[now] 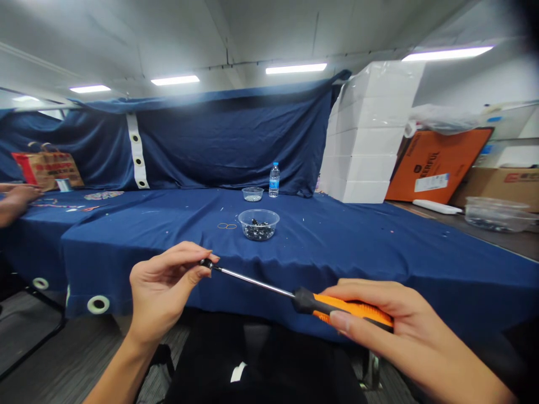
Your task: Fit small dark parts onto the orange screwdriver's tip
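My right hand (379, 320) is wrapped round the orange and black handle of a screwdriver (332, 306), whose steel shaft points left. At the shaft's tip my left hand (166, 283) pinches a small black part (206, 262) between thumb and fingertips. Both hands hover in front of the near edge of a table covered in blue cloth (337, 241). Just beyond them on the cloth stands a clear plastic bowl (258, 224) with several small dark pieces inside.
A smaller clear bowl (252, 194) and a water bottle (274, 180) stand farther back. Two rubber bands (227, 226) lie left of the near bowl. White boxes (366, 134), an orange box (438, 165) and a clear tub (497, 213) are at the right. Another person's hand (14, 199) rests at far left.
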The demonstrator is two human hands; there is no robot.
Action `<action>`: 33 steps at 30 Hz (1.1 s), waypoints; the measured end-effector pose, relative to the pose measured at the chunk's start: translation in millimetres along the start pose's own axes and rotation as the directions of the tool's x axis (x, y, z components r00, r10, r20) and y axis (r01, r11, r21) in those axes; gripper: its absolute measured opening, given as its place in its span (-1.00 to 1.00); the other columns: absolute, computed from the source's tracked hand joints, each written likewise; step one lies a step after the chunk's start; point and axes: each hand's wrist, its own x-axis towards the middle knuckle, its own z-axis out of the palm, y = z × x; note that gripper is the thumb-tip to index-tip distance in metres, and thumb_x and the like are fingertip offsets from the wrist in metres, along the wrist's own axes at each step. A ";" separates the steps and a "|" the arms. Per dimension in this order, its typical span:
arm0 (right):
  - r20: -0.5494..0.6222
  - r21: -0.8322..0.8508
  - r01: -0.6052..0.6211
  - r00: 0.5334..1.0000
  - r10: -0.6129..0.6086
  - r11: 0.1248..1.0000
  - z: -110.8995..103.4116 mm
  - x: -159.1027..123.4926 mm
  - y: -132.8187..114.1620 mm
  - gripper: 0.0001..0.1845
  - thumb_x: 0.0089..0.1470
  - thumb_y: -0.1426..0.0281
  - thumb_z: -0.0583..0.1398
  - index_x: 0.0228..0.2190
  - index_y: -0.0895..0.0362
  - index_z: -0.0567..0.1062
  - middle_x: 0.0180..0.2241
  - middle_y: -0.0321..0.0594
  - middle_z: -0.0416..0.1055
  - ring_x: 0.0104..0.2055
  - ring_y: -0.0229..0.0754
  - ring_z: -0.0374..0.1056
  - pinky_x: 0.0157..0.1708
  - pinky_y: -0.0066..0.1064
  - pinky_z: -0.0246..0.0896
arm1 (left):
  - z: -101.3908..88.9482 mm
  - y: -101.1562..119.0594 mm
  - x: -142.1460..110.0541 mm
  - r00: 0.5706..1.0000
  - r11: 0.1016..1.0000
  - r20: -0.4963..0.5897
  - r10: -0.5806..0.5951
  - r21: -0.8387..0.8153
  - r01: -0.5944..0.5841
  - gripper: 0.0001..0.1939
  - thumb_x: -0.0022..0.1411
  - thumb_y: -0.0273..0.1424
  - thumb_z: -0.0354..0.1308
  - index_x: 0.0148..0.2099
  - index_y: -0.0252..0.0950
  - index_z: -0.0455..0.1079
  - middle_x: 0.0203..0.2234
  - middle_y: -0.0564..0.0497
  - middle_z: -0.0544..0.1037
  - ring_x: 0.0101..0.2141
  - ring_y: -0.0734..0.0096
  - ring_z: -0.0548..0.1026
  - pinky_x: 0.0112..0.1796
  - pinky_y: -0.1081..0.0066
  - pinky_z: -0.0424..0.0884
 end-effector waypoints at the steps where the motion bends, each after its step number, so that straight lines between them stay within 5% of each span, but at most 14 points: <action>1: 0.022 0.025 -0.043 0.999 0.042 0.999 0.8 -0.4 0.5 -0.71 0.11 0.09 0.31 -0.27 0.01 0.68 -0.27 -0.22 0.63 -0.27 -0.10 0.57 -0.31 -0.47 0.49 | -0.2 -0.2 0.0 1.000 1.000 -0.004 -0.005 0.002 0.005 -0.72 0.17 -0.64 0.38 -0.14 -0.18 0.66 -0.33 0.00 0.67 -0.28 0.39 0.63 -0.36 0.54 0.62; 5: 0.017 0.114 -0.036 0.999 0.035 0.993 3.8 -0.4 3.6 -0.57 -0.05 0.23 0.43 -0.12 0.02 0.55 -0.21 -0.24 0.55 -0.25 -0.13 0.56 -0.29 -0.48 0.50 | -1.6 -1.5 -0.2 0.999 1.000 -0.032 -0.025 0.013 0.025 -0.76 0.17 -0.60 0.39 -0.15 -0.20 0.66 -0.33 -0.01 0.68 -0.30 0.38 0.63 -0.40 0.54 0.61; 12: -0.191 -0.032 0.236 0.952 -0.238 0.971 -0.8 0.7 0.1 -0.84 0.01 0.30 0.41 -0.29 -0.01 0.66 -0.32 -0.24 0.56 -0.36 -0.20 0.51 -0.41 -0.52 0.41 | -1.9 0.0 0.6 1.000 1.000 -0.015 -0.020 -0.010 0.020 -0.78 0.20 -0.57 0.38 -0.13 -0.19 0.65 -0.34 -0.01 0.67 -0.30 0.39 0.61 -0.42 0.53 0.58; 14: -0.182 -0.038 0.194 0.963 -0.198 0.980 -2.0 0.0 -2.0 -0.83 0.01 0.28 0.41 -0.28 -0.04 0.68 -0.31 -0.25 0.58 -0.37 -0.20 0.52 -0.41 -0.51 0.43 | -2.1 0.2 1.2 1.000 1.000 0.008 -0.009 -0.025 0.009 -0.78 0.21 -0.57 0.38 -0.14 -0.19 0.65 -0.35 -0.01 0.67 -0.30 0.38 0.60 -0.43 0.53 0.57; 18: -0.023 0.111 -0.068 0.997 0.071 0.991 -2.0 -0.8 -0.7 -0.71 0.07 0.11 0.35 -0.24 0.01 0.68 -0.42 -0.26 0.54 -0.59 -0.28 0.39 -0.63 -0.54 0.31 | -3.6 -1.7 1.8 0.999 0.999 0.053 0.014 -0.050 -0.011 -0.76 0.22 -0.62 0.35 -0.14 -0.17 0.64 -0.36 0.02 0.66 -0.28 0.40 0.60 -0.42 0.52 0.55; 21: -0.015 0.187 -0.131 0.991 0.136 0.974 0.3 0.7 3.2 -0.67 0.02 0.13 0.38 -0.21 0.04 0.63 -0.40 -0.27 0.52 -0.52 -0.27 0.43 -0.56 -0.56 0.35 | -4.2 -3.3 1.9 0.997 0.998 0.068 0.044 -0.049 -0.040 -0.75 0.22 -0.65 0.34 -0.14 -0.19 0.63 -0.35 0.03 0.65 -0.28 0.40 0.58 -0.41 0.52 0.55; 26: -0.136 0.128 0.112 0.986 -0.094 0.986 5.1 1.4 6.7 -0.68 -0.07 0.36 0.45 -0.24 0.00 0.53 -0.33 -0.32 0.47 -0.47 -0.30 0.42 -0.51 -0.56 0.36 | -5.1 -5.1 0.7 0.999 1.000 0.031 0.024 -0.019 -0.023 -0.75 0.23 -0.66 0.32 -0.12 -0.23 0.61 -0.31 0.02 0.66 -0.25 0.43 0.59 -0.39 0.55 0.57; 30: -0.276 -0.093 0.394 0.872 -0.404 0.914 8.9 -3.6 5.5 -0.69 0.05 0.45 0.40 -0.15 -0.08 0.58 -0.28 -0.30 0.54 -0.32 -0.25 0.49 -0.34 -0.51 0.40 | -7.3 -6.2 0.9 1.000 1.000 0.022 0.019 -0.019 -0.019 -0.76 0.24 -0.63 0.33 -0.11 -0.24 0.61 -0.30 0.03 0.65 -0.27 0.44 0.59 -0.39 0.56 0.57; 33: -0.263 -0.179 0.437 0.842 -0.471 0.881 9.9 -6.4 2.8 -0.60 0.09 0.46 0.37 -0.04 -0.13 0.58 -0.24 -0.30 0.60 -0.30 -0.24 0.52 -0.32 -0.51 0.41 | -8.0 -6.0 2.7 0.999 0.999 0.033 0.040 -0.035 -0.039 -0.78 0.25 -0.61 0.34 -0.10 -0.24 0.60 -0.31 0.03 0.64 -0.28 0.44 0.58 -0.41 0.55 0.56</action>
